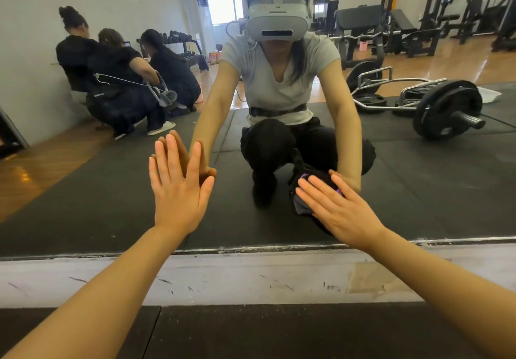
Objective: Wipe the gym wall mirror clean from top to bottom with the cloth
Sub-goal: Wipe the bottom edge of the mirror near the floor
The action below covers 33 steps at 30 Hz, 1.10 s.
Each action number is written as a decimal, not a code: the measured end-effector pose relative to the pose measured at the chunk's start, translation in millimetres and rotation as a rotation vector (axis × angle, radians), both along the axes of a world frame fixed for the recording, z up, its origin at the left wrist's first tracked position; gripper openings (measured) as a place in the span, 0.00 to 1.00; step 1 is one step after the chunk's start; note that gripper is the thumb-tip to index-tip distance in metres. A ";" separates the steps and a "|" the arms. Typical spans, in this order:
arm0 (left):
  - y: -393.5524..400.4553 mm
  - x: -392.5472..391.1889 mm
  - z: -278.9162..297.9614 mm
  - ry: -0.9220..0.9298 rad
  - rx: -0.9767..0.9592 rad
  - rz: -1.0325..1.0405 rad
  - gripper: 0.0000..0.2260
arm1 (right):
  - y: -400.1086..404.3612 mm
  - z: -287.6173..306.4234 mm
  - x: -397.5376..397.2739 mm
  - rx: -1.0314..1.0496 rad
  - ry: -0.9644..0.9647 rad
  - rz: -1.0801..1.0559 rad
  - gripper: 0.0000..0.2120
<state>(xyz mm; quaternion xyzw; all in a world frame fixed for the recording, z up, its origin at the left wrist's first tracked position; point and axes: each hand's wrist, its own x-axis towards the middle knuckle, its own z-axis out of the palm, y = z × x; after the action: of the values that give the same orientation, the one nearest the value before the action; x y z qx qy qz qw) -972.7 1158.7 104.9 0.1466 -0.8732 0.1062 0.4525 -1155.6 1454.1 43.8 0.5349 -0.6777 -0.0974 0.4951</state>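
The wall mirror (83,191) fills the upper view, and its bottom edge runs just above a scuffed white wall strip. My left hand (178,191) lies flat on the glass with straight fingers, low and left of centre. My right hand (337,210) presses a dark purple cloth (303,205) flat against the lowest part of the mirror, fingers straight and spread. Most of the cloth is hidden under the hand. My squatting reflection faces me in the glass.
A white baseboard strip (251,277) sits below the mirror, and black floor mat (279,333) lies under my arms. Reflected in the glass are crouching people (117,79) at left and a loaded trap bar with weight plates (446,107) at right.
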 end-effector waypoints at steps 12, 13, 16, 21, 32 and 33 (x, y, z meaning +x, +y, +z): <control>69.3 -15.0 -3.7 -0.144 -0.157 -0.237 0.26 | 28.3 111.1 -11.3 -0.338 -0.113 -0.007 0.29; 73.3 -19.9 -3.9 -0.137 -0.143 -0.232 0.26 | 27.7 105.7 -11.5 -0.334 -0.116 -0.007 0.29; 80.1 -30.0 -7.7 -0.150 -0.119 -0.181 0.27 | 23.5 76.3 -13.1 -0.306 -0.097 -0.026 0.30; 77.6 -36.9 -15.3 -0.181 -0.156 -0.134 0.28 | 18.4 10.5 -9.1 -0.257 -0.051 -0.068 0.31; 79.3 -39.1 -17.5 -0.179 -0.148 -0.135 0.27 | 27.7 -63.4 8.6 -0.136 -0.201 -0.188 0.46; 79.8 -38.6 -17.5 -0.183 -0.147 -0.133 0.27 | 28.6 -58.0 10.1 -0.161 -0.211 -0.193 0.44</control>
<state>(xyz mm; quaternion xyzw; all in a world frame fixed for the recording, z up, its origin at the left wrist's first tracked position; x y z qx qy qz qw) -1011.3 1238.5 87.4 0.0443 -0.9084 0.1525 0.3868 -1145.5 1482.6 -14.2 0.4332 -0.7799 -0.0333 0.4505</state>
